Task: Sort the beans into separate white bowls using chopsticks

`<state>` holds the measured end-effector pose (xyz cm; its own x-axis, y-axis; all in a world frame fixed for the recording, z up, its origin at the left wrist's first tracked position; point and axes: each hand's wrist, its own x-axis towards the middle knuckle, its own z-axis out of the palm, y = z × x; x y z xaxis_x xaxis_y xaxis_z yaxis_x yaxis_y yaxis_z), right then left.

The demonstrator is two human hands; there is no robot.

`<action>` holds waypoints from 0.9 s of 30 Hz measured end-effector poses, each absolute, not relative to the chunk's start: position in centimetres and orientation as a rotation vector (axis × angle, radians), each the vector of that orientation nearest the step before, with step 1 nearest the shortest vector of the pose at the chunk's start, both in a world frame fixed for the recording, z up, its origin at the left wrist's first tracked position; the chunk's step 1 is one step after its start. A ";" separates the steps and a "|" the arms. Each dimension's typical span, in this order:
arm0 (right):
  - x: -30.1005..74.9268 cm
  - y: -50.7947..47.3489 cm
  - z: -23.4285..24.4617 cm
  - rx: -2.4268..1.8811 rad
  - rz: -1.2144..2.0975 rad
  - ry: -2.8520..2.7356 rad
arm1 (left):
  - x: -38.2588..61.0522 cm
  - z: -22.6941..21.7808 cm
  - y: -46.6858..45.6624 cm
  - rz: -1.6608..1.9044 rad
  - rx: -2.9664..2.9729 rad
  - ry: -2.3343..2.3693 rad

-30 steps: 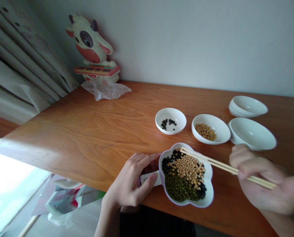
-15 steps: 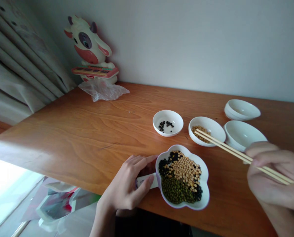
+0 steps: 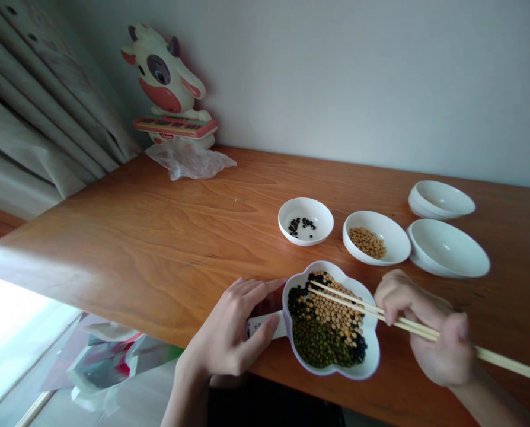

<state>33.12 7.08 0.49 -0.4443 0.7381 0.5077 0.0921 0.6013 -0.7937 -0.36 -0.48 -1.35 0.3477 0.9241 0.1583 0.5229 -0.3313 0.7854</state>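
Note:
My left hand [image 3: 236, 329] is closed on the short white handle of a flower-shaped scoop [image 3: 370, 356] near the table's front edge. Inside it lie black beans, yellow soybeans [image 3: 331, 308] and green mung beans [image 3: 316, 344]. My right hand [image 3: 429, 332] grips a pair of wooden chopsticks [image 3: 407, 323], their tips over the black beans and soybeans at the scoop's far left. I cannot tell whether a bean is between the tips. Behind the scoop, one white bowl [image 3: 322, 216] contains some black beans [image 3: 294, 225], and another white bowl [image 3: 398, 240] contains soybeans [image 3: 367, 242].
Two more white bowls, a nearer one [image 3: 452, 252] and a farther one [image 3: 443, 200], stand at the right. A cow-shaped toy keyboard [image 3: 171, 89] leans by the wall behind a crumpled plastic bag [image 3: 194, 161]. Below the left table edge is a bin [image 3: 100, 367].
My right hand has moved left with the chopsticks, whose tips went from the soybean bowl to above the scoop. My left hand stays on the handle.

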 end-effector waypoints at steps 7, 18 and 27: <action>32.9 6.8 0.2 -0.675 0.887 -1.906 | -0.4 -1.5 -0.3 0.827 1.989 1.267; 33.1 7.0 -0.5 -0.673 0.890 -1.888 | -0.4 -1.4 -0.6 0.808 1.963 1.275; 33.9 7.2 0.0 -0.626 0.920 -1.779 | -0.4 -1.5 -0.5 0.805 1.983 1.283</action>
<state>33.94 7.20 0.03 -0.3693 0.7589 0.5364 0.0012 0.5776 -0.8163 -0.38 -0.49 -1.51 0.3374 0.9291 0.1514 0.5408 -0.3230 0.7767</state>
